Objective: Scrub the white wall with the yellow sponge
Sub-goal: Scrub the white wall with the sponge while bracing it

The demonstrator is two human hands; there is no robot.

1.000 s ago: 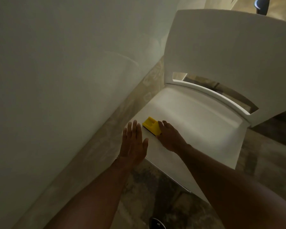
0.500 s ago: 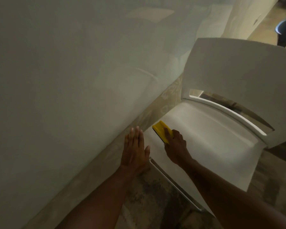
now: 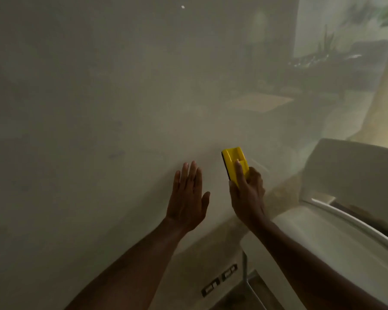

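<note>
white chair (image 3: 336, 231) lower right | 2 dark sockets (image 3: 220, 279), probably, low down

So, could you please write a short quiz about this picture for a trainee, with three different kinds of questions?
1. True or false: the right hand holds the sponge.
2. Multiple choice: the left hand is (a) closed in a fist, (b) open with fingers spread flat, toward the wall, (c) gripping the chair.
3. Fill in: the chair stands to the ___ of the sponge in the picture.

Key: 1 true; 2 b; 3 right.
</note>
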